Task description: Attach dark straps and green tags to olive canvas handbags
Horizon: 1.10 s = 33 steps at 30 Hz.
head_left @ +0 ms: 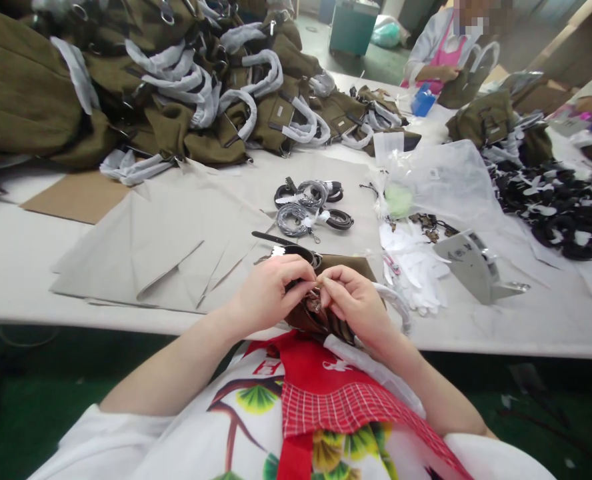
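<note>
Both hands meet over an olive bag at the table's front edge. My left hand is closed, thumb and fingers pinched near a small metal piece on the bag. Opposite it, my right hand pinches at the same spot, fingertips almost touching the left ones. What exactly sits between the fingertips is too small to make out. A black strap lies just beyond the left hand. The bag's wrapped handle curves out beside my right hand.
Olive bags with wrapped handles are heaped at the back left. Coiled straps lie ahead of the hands. White tags, a metal holder, a clear plastic bag and piled black straps occupy the right. A co-worker handles a bag beyond.
</note>
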### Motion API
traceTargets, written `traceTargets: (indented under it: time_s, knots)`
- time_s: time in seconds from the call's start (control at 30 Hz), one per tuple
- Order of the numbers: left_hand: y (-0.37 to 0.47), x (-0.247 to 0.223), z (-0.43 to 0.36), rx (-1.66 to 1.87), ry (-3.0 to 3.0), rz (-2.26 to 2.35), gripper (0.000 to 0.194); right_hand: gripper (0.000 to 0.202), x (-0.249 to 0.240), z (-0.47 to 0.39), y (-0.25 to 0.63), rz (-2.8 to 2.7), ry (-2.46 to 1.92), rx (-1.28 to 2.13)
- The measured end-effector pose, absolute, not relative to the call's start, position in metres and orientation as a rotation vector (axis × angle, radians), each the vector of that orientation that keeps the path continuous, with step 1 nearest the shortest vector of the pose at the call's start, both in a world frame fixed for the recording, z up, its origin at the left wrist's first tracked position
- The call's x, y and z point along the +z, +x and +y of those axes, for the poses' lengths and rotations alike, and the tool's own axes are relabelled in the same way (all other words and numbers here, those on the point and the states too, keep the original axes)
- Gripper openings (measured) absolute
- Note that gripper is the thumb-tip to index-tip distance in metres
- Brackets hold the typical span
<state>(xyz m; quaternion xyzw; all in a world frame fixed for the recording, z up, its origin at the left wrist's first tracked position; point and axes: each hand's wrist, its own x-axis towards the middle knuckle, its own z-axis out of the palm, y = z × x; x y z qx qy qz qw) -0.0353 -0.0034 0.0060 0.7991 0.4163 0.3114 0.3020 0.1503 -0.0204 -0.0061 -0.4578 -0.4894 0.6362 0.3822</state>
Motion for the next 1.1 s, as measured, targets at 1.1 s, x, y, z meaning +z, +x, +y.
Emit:
traceTargets:
  time_s: [1.1]
  knots:
    - [-0.022, 0.010, -0.008, 0.801, 1.857, 1.049, 0.015, 0.008, -0.013, -0.036, 0.178, -1.564, -1.243, 1.143]
